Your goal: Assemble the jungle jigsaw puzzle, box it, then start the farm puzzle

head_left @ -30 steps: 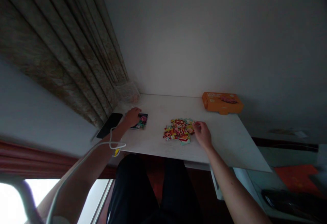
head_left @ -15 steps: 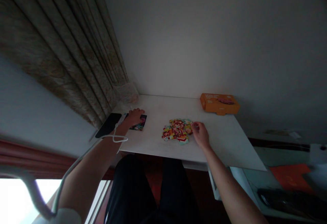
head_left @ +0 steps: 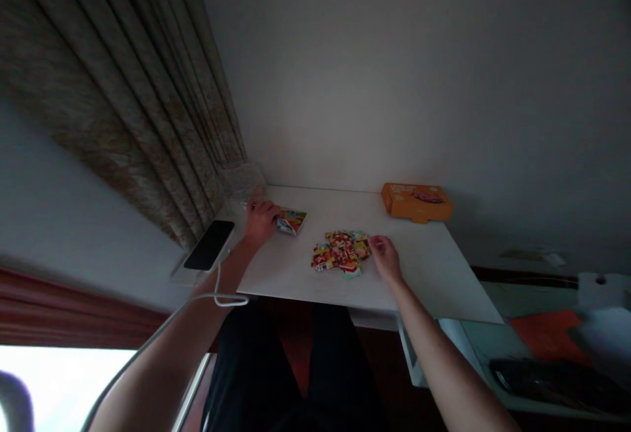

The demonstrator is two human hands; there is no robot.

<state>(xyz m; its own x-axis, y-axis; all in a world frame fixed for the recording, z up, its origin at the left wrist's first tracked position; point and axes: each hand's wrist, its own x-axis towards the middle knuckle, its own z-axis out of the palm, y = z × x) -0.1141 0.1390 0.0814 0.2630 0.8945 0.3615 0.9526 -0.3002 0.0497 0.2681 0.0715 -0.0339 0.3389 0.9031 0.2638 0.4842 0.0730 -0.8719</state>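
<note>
My left hand (head_left: 261, 223) has its fingers closed round the edge of a flat, colourful picture card (head_left: 292, 221) at the left of the white table; the hand hides part of it, so I cannot tell whether it is a single card or a booklet. A heap of jigsaw puzzle pieces (head_left: 340, 251), red, yellow and pale green, lies in the middle. At the heap's right edge, my right hand (head_left: 386, 256) is closed with thumb and fingertips together. Anything between those fingertips is too small to make out.
An orange box (head_left: 417, 202) stands at the back right of the white table (head_left: 305, 281). A dark phone (head_left: 210, 245) lies at the left edge, near a white cable (head_left: 229, 300). Behind my left hand is a clear plastic container (head_left: 244, 181), beside the curtain (head_left: 197, 103).
My left hand has closed on the picture card and moved it up and to the right; a brighter picture now shows. The phone is uncovered. My right hand has stayed by the heap.
</note>
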